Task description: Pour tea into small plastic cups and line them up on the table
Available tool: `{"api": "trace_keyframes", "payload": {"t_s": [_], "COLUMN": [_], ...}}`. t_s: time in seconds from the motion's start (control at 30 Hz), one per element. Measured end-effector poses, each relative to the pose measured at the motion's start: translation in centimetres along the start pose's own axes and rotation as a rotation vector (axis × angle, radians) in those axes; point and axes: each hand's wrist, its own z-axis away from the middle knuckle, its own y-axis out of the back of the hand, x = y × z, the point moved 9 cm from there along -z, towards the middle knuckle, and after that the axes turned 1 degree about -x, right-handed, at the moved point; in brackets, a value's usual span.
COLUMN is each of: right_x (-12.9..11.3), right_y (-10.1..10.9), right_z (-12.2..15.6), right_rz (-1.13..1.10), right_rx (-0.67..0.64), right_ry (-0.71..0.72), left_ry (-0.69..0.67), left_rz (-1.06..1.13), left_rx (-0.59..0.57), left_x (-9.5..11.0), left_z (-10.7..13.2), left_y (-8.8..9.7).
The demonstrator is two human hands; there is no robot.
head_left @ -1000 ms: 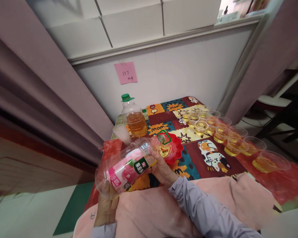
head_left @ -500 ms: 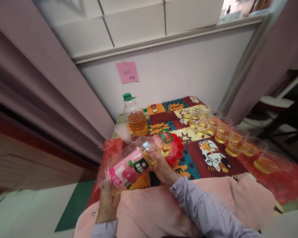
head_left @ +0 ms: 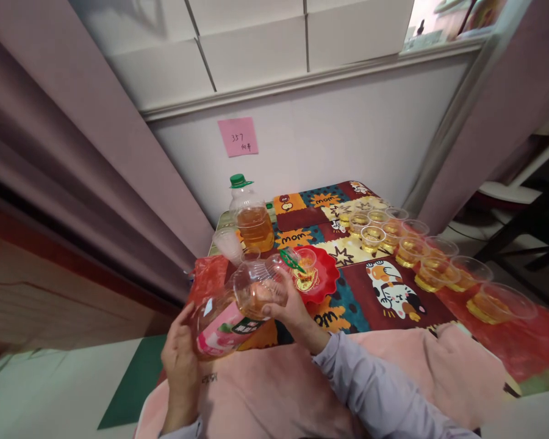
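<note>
In the head view, the large clear bottle (head_left: 224, 332) with the pink label is held tilted over the left part of the table's (head_left: 302, 221) near edge, its neck end towards the red scalloped dish (head_left: 327, 286) and its base towards the near-left corner. Its thin plastic wall should be light and rather flexible, likely to dent under a hard squeeze and slippery if wet; how much liquid it holds is hard to tell, but any would shift the balance as it tilts. The shoulder just below the neck seems the surest hold, with a second support at the base. The right hand (head_left: 297, 314) has its grip clamped there, thumb on the near side, fingers showing through the clear wall, forearm slanting in from the near edge. The left hand (head_left: 182, 353) stands upright at the base, wrist low, fingers pointing up; it seems to touch the bottle, but whether its grip is closed cannot be told.
</note>
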Motion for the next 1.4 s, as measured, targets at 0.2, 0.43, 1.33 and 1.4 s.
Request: {"api": "trace_keyframes", "payload": {"t_s": [0.2, 0.43, 1.33, 1.4], "right_x": [-1.5, -3.3, -14.1, -14.0], "right_y": [-3.2, -4.0, 4.8, 4.6], "right_z": [1.1, 2.2, -5.8, -5.9], "right_rz": [0.046, 0.265, 2.026, 2.048], "right_rx": [-0.117, -0.317, -0.005, 0.004], "right_ry": [0.0, -0.082, -0.009, -0.029], "left_ry": [-0.472, -0.581, -0.493, -0.463], "left_rz": [-0.556, -0.568, -0.464, -0.46], "left_rx": [-0.398, -0.345, -0.272, -0.271], "left_x": [5.9, 6.4, 5.7, 5.4], "left_z": [0.0, 0.5, 0.5, 0.4], "left_y": [-4.3, -4.3, -3.5, -3.3]}}
